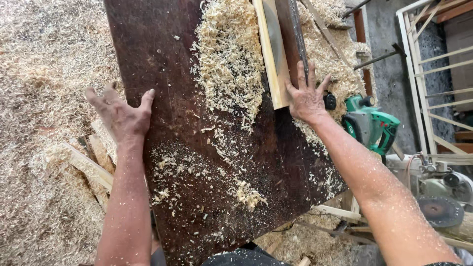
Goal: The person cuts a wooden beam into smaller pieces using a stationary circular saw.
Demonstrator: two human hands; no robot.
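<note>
Both hands are ours, laid on a wide dark board (197,162) that tilts away from us. Our left hand (120,114) sits at the board's left edge, the fingers curled over and behind that edge, the thumb lying on the top face, so it has hold of the edge. Our right hand (306,96) rests flat, fingers spread wide and straight, closed around nothing; its palm is on the board near the right side, and its fingertips reach onto a dark bar (294,34) that runs away from us.

Nearest to us, small scatters of wood shavings (229,59) dot the board's lower part, with a thicker heap further up between our hands. Just left of our right hand a pale wooden strip (271,54) lies lengthwise on the board, its near end touching the side of that hand.

Beside our right forearm, off the board, a green power tool (370,125) sits on the shavings. Loose wooden offcuts (91,170) lie below our left wrist. Sawdust covers the floor (44,74) to the left. At far right stands a white metal frame (433,74).
</note>
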